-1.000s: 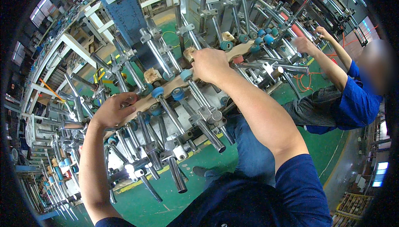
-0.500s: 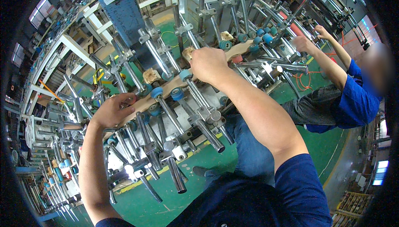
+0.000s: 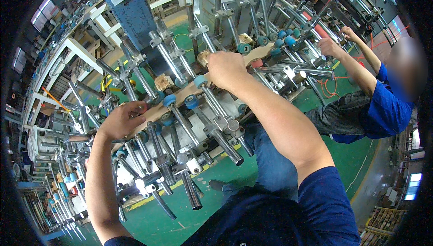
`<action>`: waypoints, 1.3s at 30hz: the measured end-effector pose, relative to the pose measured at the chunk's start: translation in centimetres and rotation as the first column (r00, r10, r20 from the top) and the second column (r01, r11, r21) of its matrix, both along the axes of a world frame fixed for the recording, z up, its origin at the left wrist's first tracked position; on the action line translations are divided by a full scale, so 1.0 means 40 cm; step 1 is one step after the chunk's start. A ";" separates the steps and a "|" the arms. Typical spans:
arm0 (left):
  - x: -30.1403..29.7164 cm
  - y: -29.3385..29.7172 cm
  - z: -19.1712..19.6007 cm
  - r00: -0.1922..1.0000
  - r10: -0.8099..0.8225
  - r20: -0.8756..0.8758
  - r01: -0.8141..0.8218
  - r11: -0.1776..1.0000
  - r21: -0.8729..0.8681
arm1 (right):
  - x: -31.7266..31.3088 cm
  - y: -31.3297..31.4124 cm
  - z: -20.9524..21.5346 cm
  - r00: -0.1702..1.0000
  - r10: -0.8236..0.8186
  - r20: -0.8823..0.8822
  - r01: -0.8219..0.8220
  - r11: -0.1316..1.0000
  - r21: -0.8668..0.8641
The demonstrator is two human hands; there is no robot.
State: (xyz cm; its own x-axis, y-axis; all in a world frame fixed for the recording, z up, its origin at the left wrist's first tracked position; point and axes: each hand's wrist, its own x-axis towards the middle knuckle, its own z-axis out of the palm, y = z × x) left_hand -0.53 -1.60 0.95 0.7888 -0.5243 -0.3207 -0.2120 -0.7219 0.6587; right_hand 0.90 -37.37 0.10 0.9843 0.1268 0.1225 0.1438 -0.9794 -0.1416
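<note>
A long wooden strip [image 3: 180, 96] lies slantwise across the middle of the machine [image 3: 203, 124], running from about 8 o'clock up toward 1 o'clock, threaded between rows of steel rods [image 3: 216, 133] and blue rollers [image 3: 169, 100]. The rollers sit touching its edges on both sides, so the strip has almost no free room sideways; only its length stays open along the slant.

The left hand [image 3: 121, 120] lies on the lower end of the strip at 9 o'clock, fingers curled over its near edge and closed on the wood. The right hand [image 3: 226, 69] sits at the upper part, just past centre toward 12 o'clock, fingers bent down and closed on the strip; the fingertips themselves are hidden behind the knuckles. A rough wooden block [image 3: 163, 82] stands just above the strip between the two hands, and another [image 3: 203, 58] sits touching the right hand's left side.

Rods jut out toward the person at 6 o'clock, ending in free tips over the green floor [image 3: 149, 221], where a yellow line [image 3: 176, 185] runs. That lower band is the widest open room near the hands.

At 2 o'clock a second person in a blue shirt [image 3: 383, 110] reaches both hands [image 3: 331, 46] into the far end of the machine, well apart from the person's own. A blue column [image 3: 131, 16] rises at 11 o'clock.
</note>
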 end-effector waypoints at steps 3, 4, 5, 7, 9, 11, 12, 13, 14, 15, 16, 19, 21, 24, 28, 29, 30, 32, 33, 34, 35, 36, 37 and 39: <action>0.002 0.012 -0.015 1.000 -0.012 0.018 0.012 1.000 -0.026 | 0.002 0.000 -0.001 1.000 -0.011 -0.003 0.011 1.000 0.008; 0.003 0.016 -0.018 1.000 -0.015 0.017 0.016 0.999 -0.038 | -0.001 0.003 0.009 1.000 -0.008 -0.024 0.008 1.000 0.002; 0.002 0.019 -0.021 1.000 -0.018 0.016 0.019 0.999 -0.051 | -0.003 0.007 0.014 0.999 -0.005 -0.046 0.004 1.000 -0.003; 0.004 0.017 -0.022 1.000 -0.014 0.000 0.014 0.998 -0.058 | -0.002 0.004 0.008 1.000 0.009 -0.010 -0.009 1.000 0.012; 0.004 0.014 -0.019 1.000 -0.017 0.000 0.017 0.999 -0.047 | -0.003 0.004 0.006 1.000 0.017 0.001 -0.017 1.000 0.016; 0.003 0.008 -0.010 1.000 -0.026 0.016 0.027 0.999 -0.018 | -0.006 0.005 0.005 1.000 0.019 -0.012 -0.019 1.000 0.006; 0.002 0.009 -0.011 1.000 -0.020 0.018 0.020 1.000 -0.015 | -0.008 0.006 0.008 1.000 0.019 -0.016 -0.019 1.000 0.015; 0.000 0.011 -0.011 1.000 -0.014 0.019 0.014 1.000 -0.013 | -0.010 0.008 0.015 1.000 0.020 -0.019 -0.019 1.000 0.023; 0.000 0.012 -0.012 1.000 -0.008 0.020 0.008 1.000 -0.012 | -0.011 0.010 0.020 1.000 0.020 -0.022 -0.019 0.999 0.031; -0.001 0.015 -0.013 1.000 -0.004 0.011 0.004 1.000 -0.018 | -0.011 0.010 0.022 1.000 0.018 -0.019 -0.017 0.999 0.031; 0.000 0.017 -0.015 1.000 0.000 0.001 0.000 1.000 -0.024 | -0.010 0.010 0.024 1.000 0.016 -0.016 -0.015 0.999 0.030; -0.001 0.007 -0.008 1.000 0.000 -0.016 -0.001 1.000 -0.031 | -0.011 0.005 0.023 0.999 0.014 -0.031 -0.014 1.000 0.003; -0.001 0.006 -0.008 1.000 0.000 -0.012 -0.001 1.000 -0.030 | -0.011 0.003 0.020 1.000 0.015 -0.021 -0.016 1.000 -0.004; 0.000 0.015 -0.016 1.000 -0.003 0.011 0.004 1.000 -0.021 | -0.006 0.003 0.013 0.999 0.019 0.028 -0.019 1.000 0.009; -0.002 0.006 -0.008 0.999 -0.008 0.040 0.006 0.999 0.032 | -0.011 0.004 0.016 1.000 0.018 0.007 -0.018 1.000 0.000; -0.002 0.005 -0.009 0.999 -0.003 0.048 0.001 0.999 0.051 | -0.013 0.005 0.017 1.000 0.015 -0.015 -0.016 1.000 -0.005; -0.001 0.009 -0.012 0.999 -0.008 0.041 0.006 0.999 0.042 | -0.011 0.005 0.016 1.000 0.011 0.018 -0.011 1.000 0.008; 0.004 0.019 -0.021 0.999 -0.018 0.027 0.018 1.000 0.024 | -0.003 0.005 0.009 0.997 0.001 0.082 -0.004 0.999 0.033; 0.003 0.019 -0.022 0.999 -0.020 0.027 0.020 1.000 0.014 | -0.002 0.004 0.006 0.997 0.001 0.079 -0.004 0.999 0.033; 0.002 0.018 -0.020 0.999 -0.022 0.026 0.022 1.000 0.005 | -0.001 0.003 0.004 0.997 0.002 0.076 -0.004 0.999 0.034; 0.001 0.016 -0.019 0.999 -0.024 0.026 0.025 1.000 -0.005 | -0.001 0.002 0.002 0.997 0.002 0.073 -0.005 0.999 0.034; 0.000 0.012 -0.013 0.999 -0.024 0.021 0.024 1.000 -0.003 | -0.002 0.001 0.001 0.997 0.009 0.074 -0.011 1.000 0.025; -0.001 0.007 -0.004 1.000 -0.023 0.017 0.023 1.000 0.000 | -0.004 0.000 0.001 0.997 0.015 0.075 -0.017 1.000 0.017; -0.001 0.007 -0.003 1.000 -0.025 0.014 0.025 1.000 -0.010 | -0.004 0.002 0.005 0.995 0.011 0.095 -0.013 1.000 0.019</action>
State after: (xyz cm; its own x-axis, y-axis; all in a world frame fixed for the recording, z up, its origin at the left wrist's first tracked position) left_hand -0.59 -1.31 0.84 0.7801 -0.5468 -0.3041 -0.2392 -0.7097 0.6627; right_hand 0.74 -37.30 0.29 0.9667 0.1348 0.2175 0.1688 -0.9747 -0.1462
